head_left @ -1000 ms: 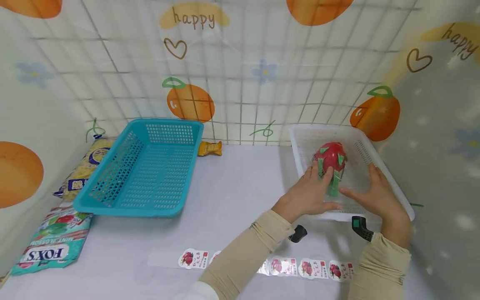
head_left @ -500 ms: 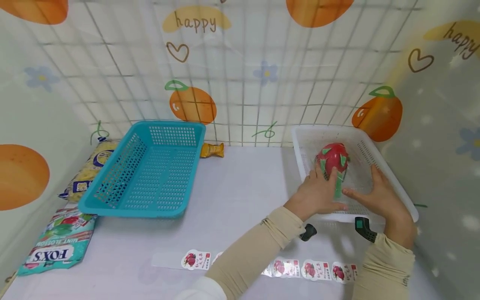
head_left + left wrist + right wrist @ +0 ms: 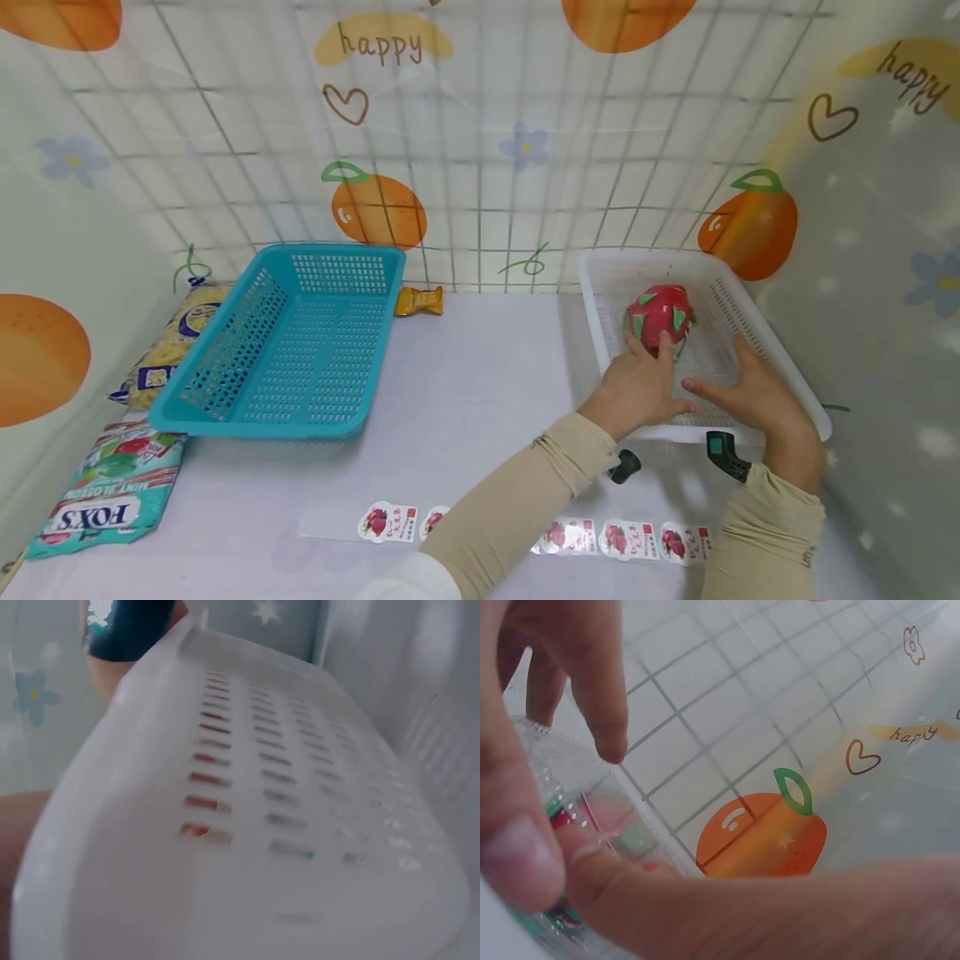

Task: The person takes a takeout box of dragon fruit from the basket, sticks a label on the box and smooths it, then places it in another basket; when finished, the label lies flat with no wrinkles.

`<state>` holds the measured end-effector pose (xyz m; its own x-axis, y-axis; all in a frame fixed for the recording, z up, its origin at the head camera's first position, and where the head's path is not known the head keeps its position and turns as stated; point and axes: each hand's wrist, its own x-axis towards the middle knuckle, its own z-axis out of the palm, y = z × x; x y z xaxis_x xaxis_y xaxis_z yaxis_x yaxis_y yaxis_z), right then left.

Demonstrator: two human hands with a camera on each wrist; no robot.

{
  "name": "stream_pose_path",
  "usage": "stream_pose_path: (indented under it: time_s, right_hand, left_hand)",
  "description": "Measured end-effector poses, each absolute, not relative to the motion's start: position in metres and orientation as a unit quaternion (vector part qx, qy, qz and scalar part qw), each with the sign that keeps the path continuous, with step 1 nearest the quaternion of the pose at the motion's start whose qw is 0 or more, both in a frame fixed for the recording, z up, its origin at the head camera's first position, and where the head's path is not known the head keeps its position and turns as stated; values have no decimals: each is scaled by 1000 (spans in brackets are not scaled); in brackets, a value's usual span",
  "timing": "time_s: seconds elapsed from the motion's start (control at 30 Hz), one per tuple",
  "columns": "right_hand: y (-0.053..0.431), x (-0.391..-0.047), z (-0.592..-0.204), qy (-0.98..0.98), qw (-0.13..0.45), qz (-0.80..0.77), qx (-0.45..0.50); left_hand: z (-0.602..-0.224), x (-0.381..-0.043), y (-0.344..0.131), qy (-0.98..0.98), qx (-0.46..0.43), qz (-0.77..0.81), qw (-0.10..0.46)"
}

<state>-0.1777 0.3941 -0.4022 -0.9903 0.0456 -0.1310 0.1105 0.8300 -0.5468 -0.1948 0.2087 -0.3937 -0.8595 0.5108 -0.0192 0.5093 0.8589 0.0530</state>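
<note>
A red dragon fruit with green tips (image 3: 660, 312) lies in clear plastic packaging inside the white basket (image 3: 591, 304) at the right. My left hand (image 3: 633, 387) reaches over the basket's front, its index finger extended onto the near end of the fruit. Beside it my right hand (image 3: 765, 396) spreads its fingers along the right side, thumb pointing at the left hand. In the right wrist view, digits overlap the clear packaging (image 3: 619, 799), and a thumb (image 3: 645, 900) lies across it. The left wrist view is filled by the slotted basket wall (image 3: 150, 885), which hides the left fingers.
A turquoise basket (image 3: 318, 350) stands at the left. Past its rim lie a small yellow packet (image 3: 420, 301), a yellow snack bag (image 3: 161, 358) and a green candy bag (image 3: 112, 492). A strip of dragon fruit stickers (image 3: 630, 540) runs along the front, partly under the left arm.
My left hand has shifted slightly right and now covers the green part at the near end of the fruit, which showed earlier. The right hand stays nearly still.
</note>
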Motion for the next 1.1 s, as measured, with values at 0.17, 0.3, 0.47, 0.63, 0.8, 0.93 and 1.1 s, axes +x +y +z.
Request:
stream_pose_path:
  time_s: [0.17,0.3,0.47,0.63,0.8,0.93,1.1]
  right_hand:
    - [395,-181,-405,955,65,-286,35]
    - [397,-184,-408,958,71,-277,29]
    - [399,-185,-407,960,79,-266,31]
    - [399,-183,-407,956,88,-278,40]
    - [397,-182,-409,953,83,-288,45]
    - [398,-181,-407,952,78,-293,41]
    - [399,-181,-405,950,76,-298,50]
  left_hand:
    - [-395,-196,218,974,222,30,34]
    - [-394,-196,224,979,201,0,27]
    - [-394,-196,229,982,183,-27,23]
    - [-396,-196,233,987,156,3,47]
    - [-397,-197,230,986,159,36,47]
    - [-397,-198,229,984,162,64,49]
    - [-398,-198,228,981,162,94,39]
